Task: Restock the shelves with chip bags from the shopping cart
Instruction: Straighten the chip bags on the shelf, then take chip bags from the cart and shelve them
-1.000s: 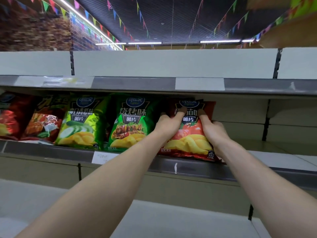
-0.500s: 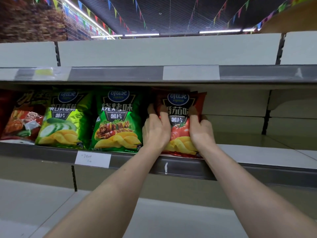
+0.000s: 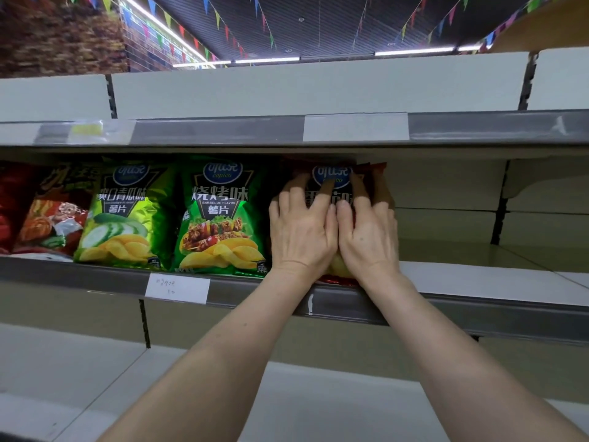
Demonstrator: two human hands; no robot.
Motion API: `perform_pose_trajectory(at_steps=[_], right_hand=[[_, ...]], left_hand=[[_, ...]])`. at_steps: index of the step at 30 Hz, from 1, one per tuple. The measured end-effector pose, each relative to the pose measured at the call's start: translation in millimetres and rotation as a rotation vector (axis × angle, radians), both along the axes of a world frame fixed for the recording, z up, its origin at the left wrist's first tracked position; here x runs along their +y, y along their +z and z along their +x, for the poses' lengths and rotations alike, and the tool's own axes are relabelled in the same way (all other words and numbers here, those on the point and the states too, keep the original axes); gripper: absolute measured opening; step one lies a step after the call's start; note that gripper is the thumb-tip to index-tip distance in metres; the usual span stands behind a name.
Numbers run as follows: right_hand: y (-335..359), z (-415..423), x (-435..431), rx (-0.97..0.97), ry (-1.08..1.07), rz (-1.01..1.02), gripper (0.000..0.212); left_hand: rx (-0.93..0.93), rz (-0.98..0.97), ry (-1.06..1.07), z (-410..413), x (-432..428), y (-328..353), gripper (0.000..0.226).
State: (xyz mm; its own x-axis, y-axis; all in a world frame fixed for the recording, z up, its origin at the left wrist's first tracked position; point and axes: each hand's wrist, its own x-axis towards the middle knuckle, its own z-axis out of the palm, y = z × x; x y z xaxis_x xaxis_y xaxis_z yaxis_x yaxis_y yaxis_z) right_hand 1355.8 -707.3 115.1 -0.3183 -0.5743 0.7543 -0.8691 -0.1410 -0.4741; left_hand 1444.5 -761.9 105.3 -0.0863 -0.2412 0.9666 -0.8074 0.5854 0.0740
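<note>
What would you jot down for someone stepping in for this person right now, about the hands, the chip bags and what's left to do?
Left hand: fingers laid flat on the front of the red chip bag, pressing it.
Right hand: same, beside the left hand on that bag.
The bag stands on the middle shelf, right of the green barbecue bag.
Done: this bag looks placed, at the right end of the row.
Left: let go, then fill the bare shelf to its right. The cart is out of view.
</note>
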Motion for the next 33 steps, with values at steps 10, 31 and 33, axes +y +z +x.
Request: perform_pose_trajectory(at_steps=[10,31,33], right_hand=[[-4,-2,2,0.203,-0.082,0.083,0.038],[-13,81,38,0.390,0.347,0.021,0.050],[-14,103,41,0.413,0.394,0.030,0.051]], left_hand=[[-0.090,0.066,0.136,2,5,-2,0.032],[0.057,0.300,0.470,106,71,-5,0.035],[0.086,0.328,0.509,130,80,-8,0.034]])
